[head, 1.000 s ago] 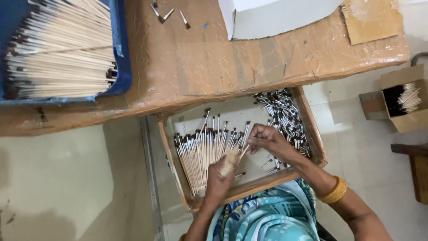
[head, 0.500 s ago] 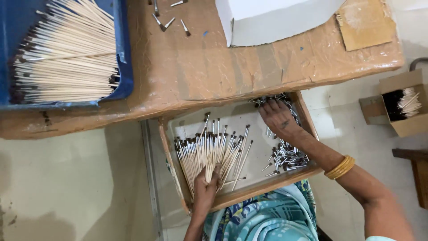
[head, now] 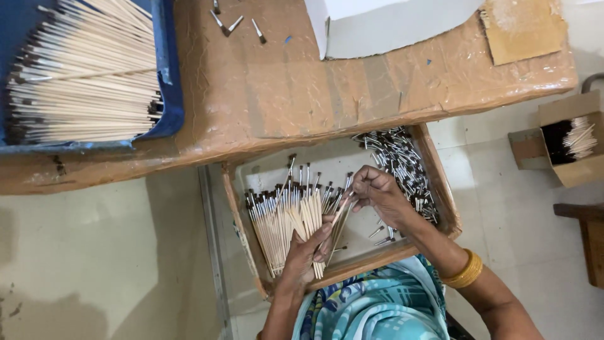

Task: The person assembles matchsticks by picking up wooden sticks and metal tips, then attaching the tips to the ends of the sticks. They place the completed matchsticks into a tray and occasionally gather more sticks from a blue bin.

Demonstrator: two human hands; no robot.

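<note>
A shallow wooden tray (head: 440,170) rests on my lap below the table edge. A fan of thin pale wooden sticks with dark metal tips (head: 286,214) fills its left half. A heap of loose small metal ferrules (head: 402,164) lies in its right half. My left hand (head: 308,249) grips one stick near its lower end, among the fanned sticks. My right hand (head: 377,192) pinches the top of that same stick with its fingertips closed, just left of the ferrule heap.
A brown paper-covered table (head: 283,94) spans the top. On it sit a blue tray of many finished sticks (head: 82,75), a white box (head: 384,25), a cardboard piece (head: 522,28) and three loose ferrules (head: 236,22). An open carton with sticks (head: 566,141) stands on the floor at right.
My right hand reached out to the ferrule heap at the tray's right, then came back left to the stick held in my left hand.
</note>
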